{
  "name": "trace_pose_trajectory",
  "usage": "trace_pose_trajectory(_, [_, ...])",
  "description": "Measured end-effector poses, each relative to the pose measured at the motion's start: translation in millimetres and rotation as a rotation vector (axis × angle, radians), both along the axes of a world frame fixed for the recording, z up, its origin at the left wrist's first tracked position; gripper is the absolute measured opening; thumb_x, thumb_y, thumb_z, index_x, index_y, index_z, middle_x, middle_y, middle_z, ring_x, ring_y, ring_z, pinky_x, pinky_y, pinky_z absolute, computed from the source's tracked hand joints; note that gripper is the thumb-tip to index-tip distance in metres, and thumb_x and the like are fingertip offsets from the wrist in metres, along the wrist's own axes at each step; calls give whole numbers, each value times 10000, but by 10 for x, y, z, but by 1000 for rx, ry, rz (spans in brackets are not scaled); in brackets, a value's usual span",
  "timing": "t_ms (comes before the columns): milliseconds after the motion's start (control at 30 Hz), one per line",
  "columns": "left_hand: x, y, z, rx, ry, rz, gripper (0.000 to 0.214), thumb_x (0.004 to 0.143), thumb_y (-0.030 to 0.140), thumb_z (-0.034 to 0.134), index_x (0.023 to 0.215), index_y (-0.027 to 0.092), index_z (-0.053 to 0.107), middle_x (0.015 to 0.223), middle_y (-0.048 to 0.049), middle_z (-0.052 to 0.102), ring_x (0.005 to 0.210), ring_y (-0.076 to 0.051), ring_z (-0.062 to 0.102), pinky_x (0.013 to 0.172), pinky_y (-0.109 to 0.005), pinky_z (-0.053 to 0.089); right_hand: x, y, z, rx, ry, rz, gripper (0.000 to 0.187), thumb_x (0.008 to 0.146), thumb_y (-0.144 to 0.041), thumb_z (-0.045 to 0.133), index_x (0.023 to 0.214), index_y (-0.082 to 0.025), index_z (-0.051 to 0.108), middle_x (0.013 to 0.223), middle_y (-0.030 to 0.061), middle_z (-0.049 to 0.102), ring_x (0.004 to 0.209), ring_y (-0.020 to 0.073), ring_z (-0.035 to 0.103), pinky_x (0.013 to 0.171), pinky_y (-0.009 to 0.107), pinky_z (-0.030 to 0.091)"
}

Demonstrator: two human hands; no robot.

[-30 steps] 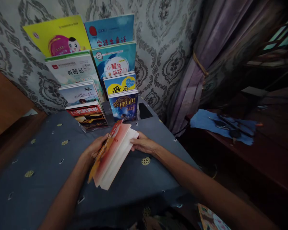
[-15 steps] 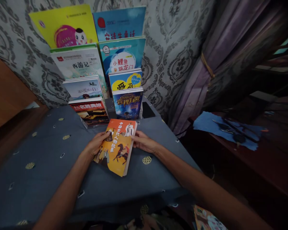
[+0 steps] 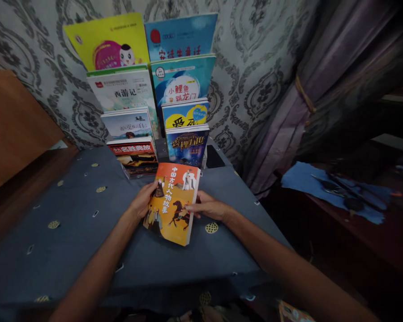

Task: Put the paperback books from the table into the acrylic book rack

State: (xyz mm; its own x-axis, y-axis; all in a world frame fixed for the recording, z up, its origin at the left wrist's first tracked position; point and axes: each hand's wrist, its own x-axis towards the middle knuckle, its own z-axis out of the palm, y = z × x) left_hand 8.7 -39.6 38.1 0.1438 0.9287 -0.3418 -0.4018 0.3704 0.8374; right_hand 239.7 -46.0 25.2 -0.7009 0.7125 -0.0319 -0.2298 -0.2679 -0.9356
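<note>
Between both hands is an orange paperback book [image 3: 173, 210], its cover facing up and slightly tilted, with white Chinese lettering and a rearing horse. My left hand [image 3: 144, 200] grips its left edge, thumb on the cover. On the right edge my right hand [image 3: 208, 207] closes, thumb across the front and fingers hidden behind. Just beyond the book, a dark blue book [image 3: 187, 145] stands upright in a tiered rack, the orange book's top reaching its lower edge. Left of it stands a book with a red title band [image 3: 134, 156].
Higher in the rack are a yellow book [image 3: 107, 40], a blue book [image 3: 181, 36] and several others. A dark flat object [image 3: 215, 156] lies right of the rack on the blue tablecloth [image 3: 77, 250]. Tools on a blue cloth [image 3: 332, 190] lie at right, beside a tied curtain [image 3: 282, 116].
My right hand has slid lower along the book's right edge. The whole scene has shifted right as the head view turned left; the book stays in both hands.
</note>
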Motion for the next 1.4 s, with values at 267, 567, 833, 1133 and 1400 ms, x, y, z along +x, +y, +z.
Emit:
trace_pose_trajectory(267, [111,-67,121,296,46,228,562,612,580,871,940,145,732,908,-81,794,925,-279,750,828,-357,598,-21,16,58,165,-40,-209,506,702,-381,856,1112,-153,667,895,33,740,582,72,575,437,157,393])
trace_pose_trajectory(567, [-57,-59,64,544,214,398,587,646,727,762,808,167,695,778,-41,756,782,-212,703,714,-278,543,-60,-27,381,752,-350,-440,296,871,-420,665,1090,-223,684,1006,73,747,890,241,696,813,413,583])
trace_pose_trajectory(833, [-272,-10,113,598,270,164,635,507,654,875,876,154,744,881,-50,773,800,-201,696,752,-278,554,-177,-53,301,906,-432,-572,243,927,-398,562,1053,-207,646,963,64,741,846,233,697,698,332,561])
trace_pose_trajectory(1133, [-432,-75,299,606,460,-163,540,625,500,851,1014,141,738,983,-97,777,965,-285,715,877,-380,564,-251,-180,-62,762,-430,-578,229,924,-408,579,1055,-223,612,916,39,728,825,219,683,718,308,536])
trace_pose_trajectory(1400, [-540,-32,290,559,471,-309,534,647,453,861,1072,158,724,1066,-100,773,1008,-280,711,922,-385,552,-255,-199,-102,719,-472,-571,184,927,-395,558,987,-222,584,857,16,683,776,195,637,686,285,486])
